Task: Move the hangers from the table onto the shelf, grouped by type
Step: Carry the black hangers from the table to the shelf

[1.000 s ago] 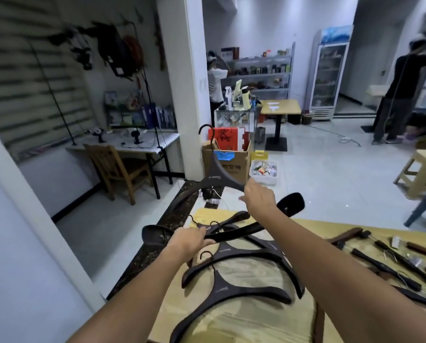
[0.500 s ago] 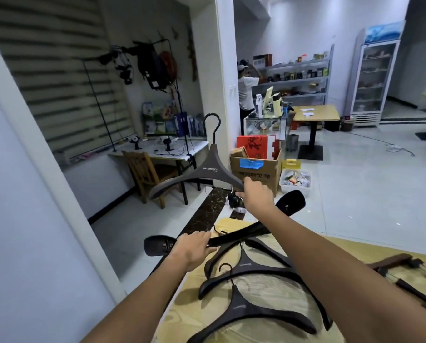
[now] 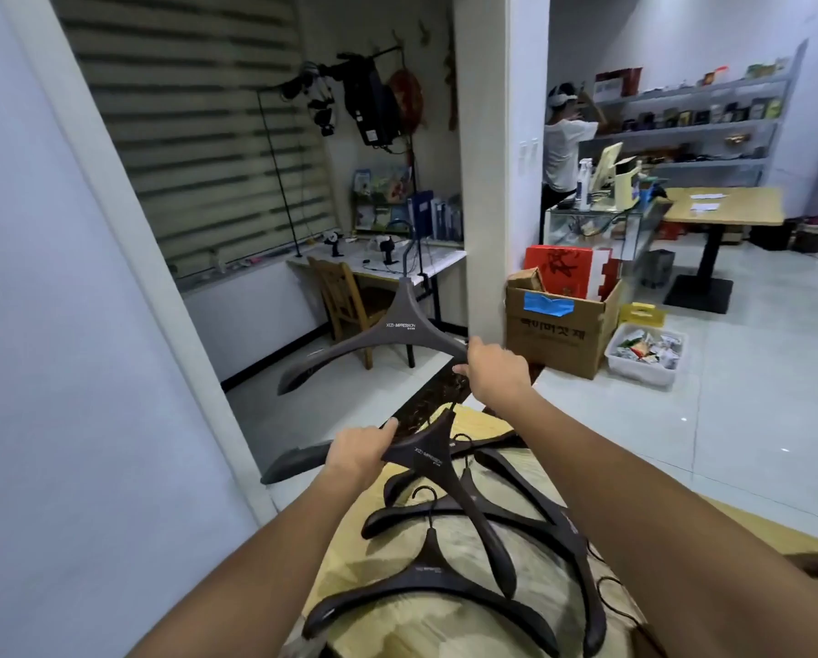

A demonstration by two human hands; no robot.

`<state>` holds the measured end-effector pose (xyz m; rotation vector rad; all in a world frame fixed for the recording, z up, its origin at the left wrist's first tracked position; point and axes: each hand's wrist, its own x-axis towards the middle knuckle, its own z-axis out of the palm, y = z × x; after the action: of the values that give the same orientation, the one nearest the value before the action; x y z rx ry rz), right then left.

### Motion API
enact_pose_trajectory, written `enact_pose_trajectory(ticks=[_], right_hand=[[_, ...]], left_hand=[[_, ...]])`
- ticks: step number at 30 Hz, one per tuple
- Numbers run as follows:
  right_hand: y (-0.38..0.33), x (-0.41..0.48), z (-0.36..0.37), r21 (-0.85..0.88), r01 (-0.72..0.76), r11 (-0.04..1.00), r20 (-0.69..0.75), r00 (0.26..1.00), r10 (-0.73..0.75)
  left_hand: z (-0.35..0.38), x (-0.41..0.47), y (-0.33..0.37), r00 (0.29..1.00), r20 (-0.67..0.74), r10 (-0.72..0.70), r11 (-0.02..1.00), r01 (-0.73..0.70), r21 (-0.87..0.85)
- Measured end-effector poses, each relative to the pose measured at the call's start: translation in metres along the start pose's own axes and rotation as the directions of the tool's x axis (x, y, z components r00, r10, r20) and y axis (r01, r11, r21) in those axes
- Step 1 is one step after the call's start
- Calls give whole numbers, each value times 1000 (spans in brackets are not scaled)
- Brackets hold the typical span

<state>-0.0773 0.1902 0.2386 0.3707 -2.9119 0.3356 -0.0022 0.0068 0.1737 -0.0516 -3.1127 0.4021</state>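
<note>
My right hand [image 3: 495, 370] grips one arm of a wide dark hanger [image 3: 388, 332] and holds it up in the air, hook upward, over the floor past the table's far corner. My left hand [image 3: 362, 451] grips a second dark hanger [image 3: 438, 472] of the same kind near its neck; one arm of it sticks out left beyond the table, the other slants down over the pile. Several more dark wide hangers [image 3: 426, 577] lie on the wooden table [image 3: 502, 624] under my forearms. No shelf for the hangers can be made out close by.
A white partition [image 3: 65, 372] stands close on the left. Beyond it are a desk and wooden chair [image 3: 345, 296]. A cardboard box [image 3: 564, 325] and a white bin [image 3: 644, 353] sit on the floor by a pillar. A person [image 3: 564, 144] stands at far shelves.
The view has swung left. My right hand's hanger has tilted and come lower. The hanger in my left hand has turned, its right arm now slanting down over the pile.
</note>
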Motion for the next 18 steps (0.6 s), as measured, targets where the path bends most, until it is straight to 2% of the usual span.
enact_pose_trajectory(ticks=[3, 7, 12, 15, 18], right_hand=[[4, -2, 1, 68, 10, 998, 41, 999, -13], [-2, -4, 1, 181, 22, 983, 146, 988, -49], [-24, -17, 2, 370, 27, 929, 284, 949, -140], [-45, -31, 5, 509, 7, 861, 348, 913, -213], [-73, -43, 7, 463, 103, 880, 317, 908, -273]], left_hand=[[3, -16, 6, 998, 51, -43, 998, 44, -32], [1, -42, 4, 983, 185, -24, 973, 65, -220], [0, -81, -12, 941, 332, -69, 833, 237, -500], [3, -109, -28, 931, 334, -146, 787, 314, -530], [8, -142, -47, 916, 310, -255, 781, 384, -492]])
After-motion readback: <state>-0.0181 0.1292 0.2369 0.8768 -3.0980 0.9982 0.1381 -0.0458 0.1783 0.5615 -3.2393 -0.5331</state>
